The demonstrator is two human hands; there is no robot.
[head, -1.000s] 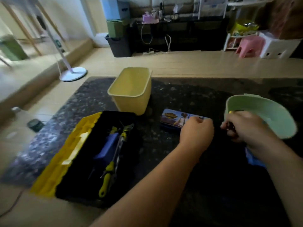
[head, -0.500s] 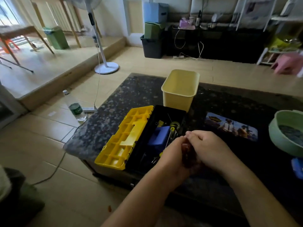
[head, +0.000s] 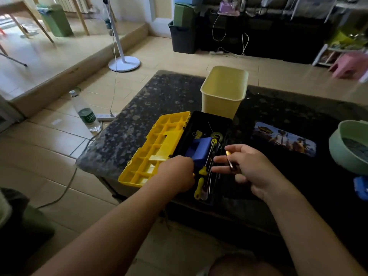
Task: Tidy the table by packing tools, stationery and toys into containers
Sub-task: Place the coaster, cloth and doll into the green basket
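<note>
Hands are parting: right hand (head: 253, 172) is pinching a gold-tipped tool (head: 230, 161) over the toolbox (head: 159, 144) at the table's (head: 151, 108) left edge; left hand (head: 175, 174), grasp hidden, is reaching inside.

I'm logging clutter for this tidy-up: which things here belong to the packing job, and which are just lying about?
Job: open toolbox, yellow bin, picture tin, green bowl, gold-tipped tool in the right hand.
Lying about: water bottle on the floor, fan base, pink stool.

Off my counter's (head: 159, 100) left edge, a water bottle (head: 85, 114) stands on the floor tiles just beside a white power strip (head: 105, 116). Farther back are a fan stand's round base (head: 124, 63), a green bin (head: 57, 20) and a pink stool (head: 350, 65).
</note>
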